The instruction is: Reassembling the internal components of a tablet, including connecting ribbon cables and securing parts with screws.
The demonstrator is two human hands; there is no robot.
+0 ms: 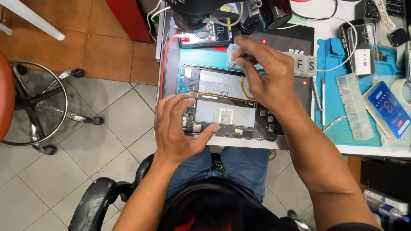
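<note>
An opened tablet (227, 105) lies on the workbench with its back cover off, showing two silver battery cells and circuit boards. My left hand (175, 128) rests on its near left corner, thumb along the near edge, fingers curled over the left side. My right hand (267, 75) hovers above the far right part of the tablet and pinches a thin tool (234, 60), its tip pointing down at the far edge by a small clear plastic piece.
A multimeter (212, 34) with a red lead sits at the back. A blue work mat (342, 85) to the right carries a clear compartment box (354, 107), tweezers, and a phone (387, 109). A chair's chrome base (47, 111) stands on the tiled floor at left.
</note>
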